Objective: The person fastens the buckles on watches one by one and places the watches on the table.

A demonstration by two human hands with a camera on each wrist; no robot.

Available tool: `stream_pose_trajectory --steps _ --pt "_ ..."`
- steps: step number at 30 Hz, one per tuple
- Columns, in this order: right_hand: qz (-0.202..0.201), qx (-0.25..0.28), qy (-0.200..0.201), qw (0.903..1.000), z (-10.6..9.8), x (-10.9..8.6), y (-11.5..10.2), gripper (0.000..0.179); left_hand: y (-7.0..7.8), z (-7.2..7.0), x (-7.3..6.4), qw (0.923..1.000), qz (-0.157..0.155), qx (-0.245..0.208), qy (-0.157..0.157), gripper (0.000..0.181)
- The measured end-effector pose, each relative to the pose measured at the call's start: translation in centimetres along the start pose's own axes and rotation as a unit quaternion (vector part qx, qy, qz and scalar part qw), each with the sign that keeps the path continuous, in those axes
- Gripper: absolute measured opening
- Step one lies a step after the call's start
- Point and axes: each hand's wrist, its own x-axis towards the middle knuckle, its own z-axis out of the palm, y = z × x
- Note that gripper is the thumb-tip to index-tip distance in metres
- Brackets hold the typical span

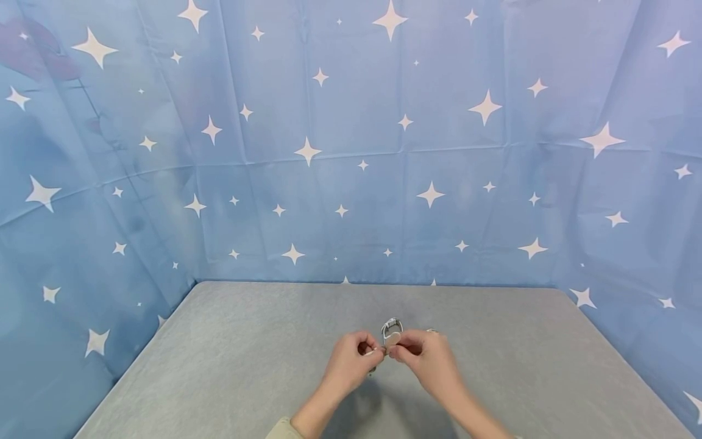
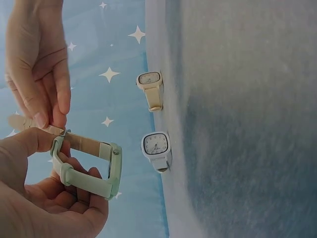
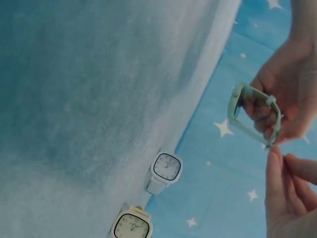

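A pale green wristwatch point(image 2: 116, 171) hangs between my hands, its strap bent round into a loop. My left hand point(image 1: 351, 360) holds it by the strap, thumb close to the buckle point(image 2: 63, 133) and other fingers curled behind the loop. From the opposite side, my right hand point(image 1: 433, 360) pinches the strap end point(image 2: 52, 130) between thumb and forefinger, right at the buckle. A tan inner side shows on part of the strap. The right wrist view shows the watch loop point(image 3: 237, 106) side-on, with the fingertips of both hands meeting at its lower end.
Two more watches stand on the grey table point(image 1: 247, 366) beyond my hands: a white one point(image 2: 156, 144) and a cream one point(image 2: 149, 79), dials facing me. A blue curtain point(image 1: 351, 183) with white stars rises behind the table and along its sides.
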Motion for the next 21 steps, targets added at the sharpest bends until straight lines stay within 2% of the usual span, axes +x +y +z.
stream_pose_trajectory --steps 2,5,9,13,16,21 --pt "0.026 0.038 -0.015 0.9988 -0.2 0.1 0.1 0.007 0.0 -0.1 0.0 1.0 0.003 0.001 0.0 0.01" --pt "0.033 0.055 -0.02 0.9977 -0.2 0.1 0.2 0.002 0.0 -0.1 0.0 0.9999 0.007 0.011 0.002 0.008" --pt "0.021 0.021 0.002 0.9996 0.2 0.0 0.0 0.009 0.0 0.0 -0.1 0.9996 0.012 0.024 0.01 0.006" --pt "-0.014 -0.025 0.03 0.9991 0.5 -0.4 -0.2 0.014 -0.1 0.2 -0.1 0.9985 0.014 0.048 0.025 0.008" --pt "-0.038 -0.036 0.041 0.9978 0.7 -0.5 -0.4 0.014 0.0 0.2 -0.1 0.9977 0.01 0.06 0.031 0.01" --pt "-0.054 -0.048 0.053 0.996 0.9 -0.5 -0.5 0.014 0.1 0.3 -0.1 0.997 0.011 0.068 0.035 0.011"
